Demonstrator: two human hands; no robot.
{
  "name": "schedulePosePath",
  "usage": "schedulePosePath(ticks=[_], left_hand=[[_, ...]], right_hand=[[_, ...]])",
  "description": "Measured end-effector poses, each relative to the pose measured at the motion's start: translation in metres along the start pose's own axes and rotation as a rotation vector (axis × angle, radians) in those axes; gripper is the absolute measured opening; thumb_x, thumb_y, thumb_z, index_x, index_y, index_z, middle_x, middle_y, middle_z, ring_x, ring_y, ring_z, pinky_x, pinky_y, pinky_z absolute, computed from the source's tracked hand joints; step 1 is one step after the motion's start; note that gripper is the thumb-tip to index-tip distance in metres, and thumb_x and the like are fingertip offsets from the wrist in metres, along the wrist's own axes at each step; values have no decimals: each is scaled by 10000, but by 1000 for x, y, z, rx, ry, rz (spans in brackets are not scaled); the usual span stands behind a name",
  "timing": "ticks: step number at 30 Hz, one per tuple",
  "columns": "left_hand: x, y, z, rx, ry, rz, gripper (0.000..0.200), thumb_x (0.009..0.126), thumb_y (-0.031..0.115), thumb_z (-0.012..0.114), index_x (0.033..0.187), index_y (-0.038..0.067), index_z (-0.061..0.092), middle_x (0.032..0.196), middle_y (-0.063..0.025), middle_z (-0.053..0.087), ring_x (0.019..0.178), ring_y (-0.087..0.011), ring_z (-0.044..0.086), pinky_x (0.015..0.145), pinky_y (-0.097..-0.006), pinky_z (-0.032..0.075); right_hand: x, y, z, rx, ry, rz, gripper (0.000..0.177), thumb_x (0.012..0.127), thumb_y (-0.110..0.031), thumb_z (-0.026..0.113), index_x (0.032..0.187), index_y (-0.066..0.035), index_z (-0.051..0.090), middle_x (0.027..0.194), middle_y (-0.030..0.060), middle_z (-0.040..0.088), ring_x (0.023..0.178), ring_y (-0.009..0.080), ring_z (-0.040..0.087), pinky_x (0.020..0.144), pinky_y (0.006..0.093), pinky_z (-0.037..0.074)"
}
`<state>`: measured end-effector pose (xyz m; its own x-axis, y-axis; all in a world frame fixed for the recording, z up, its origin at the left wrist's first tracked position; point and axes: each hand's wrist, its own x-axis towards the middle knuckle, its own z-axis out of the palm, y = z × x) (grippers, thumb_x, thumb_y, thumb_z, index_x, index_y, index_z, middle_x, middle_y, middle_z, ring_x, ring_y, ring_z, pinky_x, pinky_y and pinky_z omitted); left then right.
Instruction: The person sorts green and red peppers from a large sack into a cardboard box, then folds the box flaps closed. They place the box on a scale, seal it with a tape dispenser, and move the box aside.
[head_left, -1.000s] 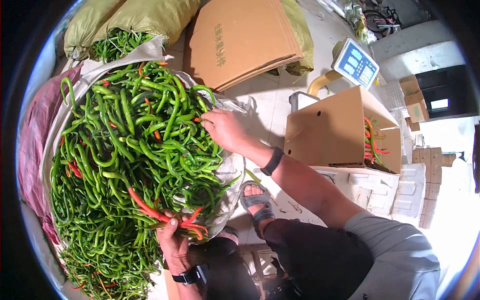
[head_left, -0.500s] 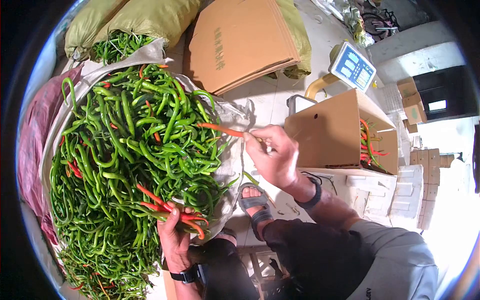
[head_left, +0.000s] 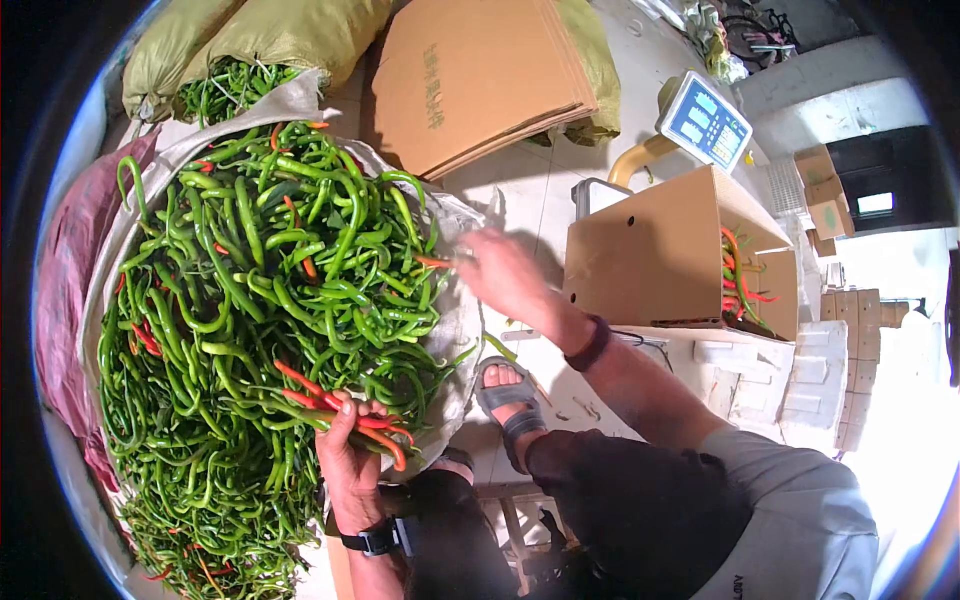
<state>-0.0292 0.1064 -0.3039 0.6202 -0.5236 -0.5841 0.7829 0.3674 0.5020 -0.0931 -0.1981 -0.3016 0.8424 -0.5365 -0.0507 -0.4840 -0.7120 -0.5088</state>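
Observation:
My left hand (head_left: 350,450) is closed around a small bunch of chili peppers (head_left: 310,375), mostly red with some green, above the lower right of the heap. Blurred by motion, my right hand (head_left: 500,272) is at the heap's right edge. An orange-red chili pepper (head_left: 432,262) sticks out leftward from its fingertips; most of its length is hidden. Both hands are beside a large heap of green chili peppers (head_left: 230,290), with scattered red ones, spread on an opened white woven sack (head_left: 462,300).
An open cardboard box (head_left: 640,250) with red and green peppers inside stands right, near a scale with a display (head_left: 706,120). Flattened cardboard (head_left: 470,80) leans at the back beside yellow-green sacks (head_left: 300,40). My sandalled foot (head_left: 508,395) is on the tiled floor.
My right hand has moved left and slightly up to the heap's edge, and less of a red pepper shows at its fingertips. My left hand stays nearly in place with its bunch.

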Motion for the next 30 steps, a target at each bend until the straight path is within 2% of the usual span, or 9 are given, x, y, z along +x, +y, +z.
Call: schedulePosePath(ticks=[5,12,15,17,20,22,24,28,30], left_hand=[[-5,3,1,25,19,14,227,853,116,735,1030,63,602,838,-71,617,823,-247,613,819,-412,513],[-5,-1,-8,120,37,0,198,844,53,737,997,47,612,920,-119,678,815,-257,662,784,-420,542],[-3,-6,-4,182,-2,-20,225,856,112,746,1021,57,605,971,-130,682,866,-275,667,792,-416,538],[-6,-6,-5,216,-5,-31,241,861,141,751,1034,63,602,997,-135,684,892,-284,669,796,-413,536],[-7,-5,-1,211,-16,-13,274,858,173,763,1046,59,600,1036,-154,691,929,-308,680,785,-406,559],[-7,-6,1,228,-39,3,285,857,186,767,1046,55,599,1025,-145,694,938,-310,683,776,-416,565],[-10,-5,-2,229,-109,-51,335,821,119,798,1087,26,616,1017,-130,695,952,-276,684,835,-389,556],[-13,-10,-2,166,-21,83,440,807,46,791,1191,-6,584,1025,-99,678,910,-221,672,835,-358,561],[-15,-8,-27,221,-3,46,443,807,44,774,1200,11,573,1005,-106,678,875,-227,669,819,-386,567]], right_hand=[[19,26,47,-86,-296,78,246,894,-222,614,1005,-4,639,1027,226,660,1004,393,644,887,502,507],[-6,13,-9,-50,-128,69,240,881,-231,563,940,-28,676,817,228,677,846,424,665,803,526,525],[-13,-3,-24,37,-191,143,216,888,-219,604,922,-18,673,737,179,673,747,362,683,716,467,539],[-18,-25,-33,830,-221,573,190,886,-201,666,905,-12,658,671,119,640,668,238,660,639,378,525],[-42,-72,-34,816,14,624,209,879,-200,722,891,-5,647,675,77,614,672,153,615,618,316,499],[-62,-83,2,747,117,175,258,892,-241,722,880,4,643,738,102,637,711,154,629,619,331,494],[-72,-105,11,736,-257,-18,288,901,-266,714,857,7,635,764,126,625,702,204,622,636,359,486],[-67,-130,49,709,-332,-214,138,906,-145,655,867,-12,656,807,127,563,744,300,575,689,400,477],[-48,-135,50,462,-348,-492,97,869,-94,626,821,-12,645,806,146,578,736,316,577,703,428,493]])
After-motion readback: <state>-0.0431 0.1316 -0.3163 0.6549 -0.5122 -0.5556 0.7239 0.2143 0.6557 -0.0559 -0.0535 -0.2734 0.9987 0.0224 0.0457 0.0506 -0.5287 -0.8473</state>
